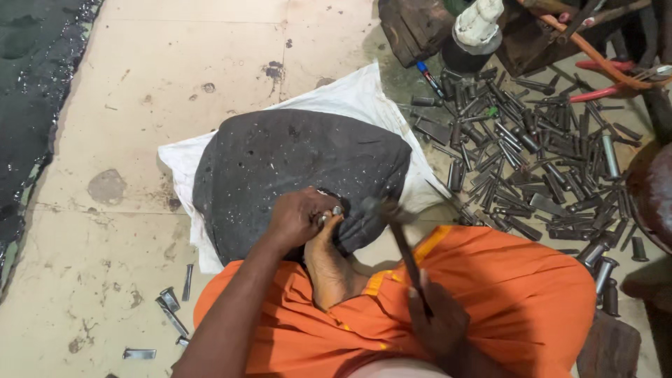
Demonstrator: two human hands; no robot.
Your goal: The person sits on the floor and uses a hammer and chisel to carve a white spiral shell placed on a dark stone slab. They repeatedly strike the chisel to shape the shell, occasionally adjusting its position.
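Head view, left hand: the left hand [297, 218] rests on the near edge of the dark pitted stone slab [301, 157], fingers pinched together on a small metal piece [334, 211] beside the person's bare foot [329, 262].
Head view, right hand: the right hand [437, 322] is wrapped shut around the handle of a hammer [402, 241]; the head is motion-blurred, just right of the left fingertips.
Metal piece, place: at the left fingertips, touching the slab, between thumb and toes.
Metal piece, axis: too small to tell for sure; it seems to stand roughly upright under the fingers.
Hammer, axis: the handle runs from the right fist up and leftward, head end toward the pinched piece.
Slab: lies on a white sack [350, 94] on the floor, beyond the fingers.
Done so far: judging by the layout, a large heap of metal tubes [532, 161] lies well right of the hammer; which are worked I cannot tell.
Left: a few loose metal bits [171, 308] lie left of the left forearm.
Clothing: orange cloth [518, 287] covers the lap.
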